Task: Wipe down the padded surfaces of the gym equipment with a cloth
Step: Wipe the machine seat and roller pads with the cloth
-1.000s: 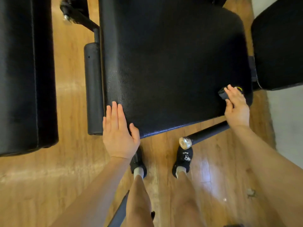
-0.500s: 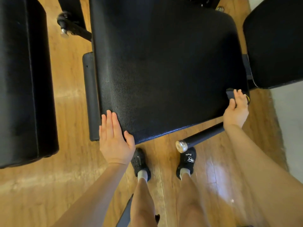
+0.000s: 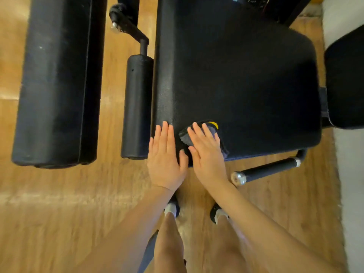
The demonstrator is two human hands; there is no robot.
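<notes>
A wide black padded seat (image 3: 236,79) fills the middle of the head view. My right hand (image 3: 206,152) lies flat on a dark grey cloth (image 3: 213,128) with a yellow patch, pressing it onto the pad near the front left corner. Right beside it, my left hand (image 3: 165,156) rests flat, fingers straight, on the pad's front left edge. Most of the cloth is hidden under my right hand.
A long black padded bench (image 3: 57,79) lies at the left. A black foam roller (image 3: 136,107) on a metal arm hangs beside the seat's left edge. A black handle bar with a chrome cap (image 3: 267,171) sticks out front right. Another black pad (image 3: 344,79) stands at the right. My feet stand on wooden floor (image 3: 59,213).
My right hand has swept the cloth from the pad's front right corner leftwards to the front left, ending next to my left hand. The left hand stayed on its corner.
</notes>
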